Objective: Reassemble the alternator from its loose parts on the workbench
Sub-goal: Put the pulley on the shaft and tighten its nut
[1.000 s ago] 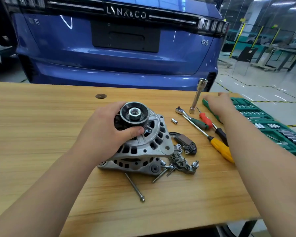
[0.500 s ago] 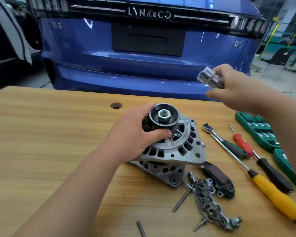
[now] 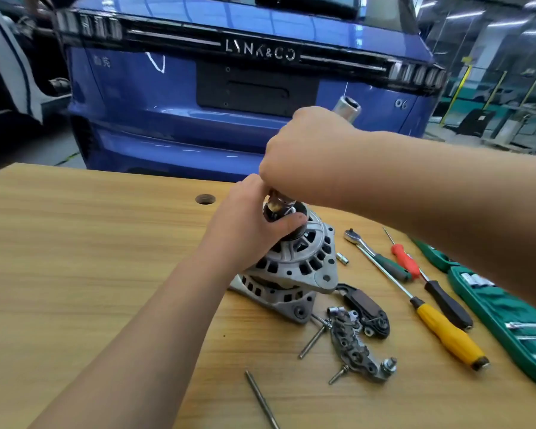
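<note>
- Right hand [image 3: 304, 156] is fisted around a long socket tool [image 3: 347, 108]; its top end pokes out above the fist, its bottom end sits right below it on the pulley [image 3: 291, 215].
- Left hand [image 3: 248, 224] is clamped round that pulley, thumb across the front, so both hands are touching at the same spot.
- Alternator [image 3: 294, 267] sits on the worktop [image 3: 75, 258] directly under both hands, pulley end up.
- Key bit: the tool's long axis runs up and a touch away from the person, roughly in line with the shaft. Looks to me like the pulley nut is the step, with the right hand turning while the left stops it spinning.
- Rectifier [image 3: 353, 351], brush holder [image 3: 365, 308] and loose bolts [image 3: 313, 339] lie below-right of the hands, not yet fitted.
- Ratchet [image 3: 375, 253] is just right of the alternator, closest to the right hand.
</note>
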A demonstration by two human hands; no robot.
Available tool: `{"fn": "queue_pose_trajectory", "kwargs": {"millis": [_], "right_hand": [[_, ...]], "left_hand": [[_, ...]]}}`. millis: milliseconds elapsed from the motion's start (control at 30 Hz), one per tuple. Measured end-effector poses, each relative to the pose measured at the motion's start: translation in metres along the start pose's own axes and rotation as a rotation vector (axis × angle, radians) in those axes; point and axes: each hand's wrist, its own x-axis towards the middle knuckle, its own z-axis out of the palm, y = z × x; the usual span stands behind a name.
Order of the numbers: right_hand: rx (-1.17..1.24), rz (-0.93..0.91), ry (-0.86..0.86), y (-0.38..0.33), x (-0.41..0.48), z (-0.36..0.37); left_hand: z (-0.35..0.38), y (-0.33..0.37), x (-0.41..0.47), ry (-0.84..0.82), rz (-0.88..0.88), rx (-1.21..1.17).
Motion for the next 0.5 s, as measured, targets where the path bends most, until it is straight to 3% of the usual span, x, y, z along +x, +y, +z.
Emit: {"fn": "queue_pose_trajectory", "kwargs": {"millis": [167, 267, 400, 500], "right_hand": [[-0.179, -0.091, 0.091, 0.002, -0.002, -0.002], [-0.175, 0.075, 0.18, 0.027, -0.011, 0.017], [0.643, 0.291, 0.229, 0.051, -0.028, 0.032], [0.8, 0.332, 0.349, 0.055, -0.029, 0.035]], "left_hand": [[0.002, 0.004, 0.005, 0.116, -0.036, -0.111], [0.009, 0.003, 0.005, 0.06, -0.019, -0.169], [0.016, 0.002, 0.007, 0.029, -0.02, -0.258], [0.017, -0.002, 0.008, 0.01, 0.002, -0.299]]}}
